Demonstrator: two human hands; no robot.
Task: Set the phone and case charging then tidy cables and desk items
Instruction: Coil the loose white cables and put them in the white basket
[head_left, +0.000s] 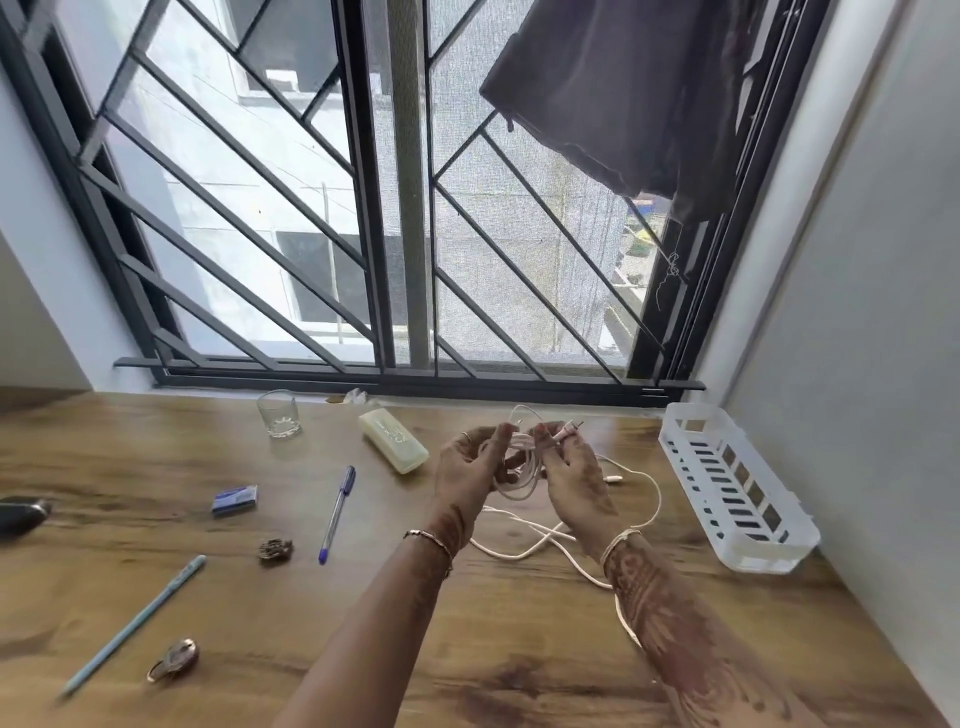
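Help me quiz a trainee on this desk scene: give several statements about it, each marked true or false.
1. Both the left hand and the right hand hold the white cable. True.
2. The pens are in the white basket. False: the blue pen and the pale pen lie on the desk.
3. The glass stands upright near the window. True.
4. The whole cable is coiled. False: part of it trails loose on the desk.
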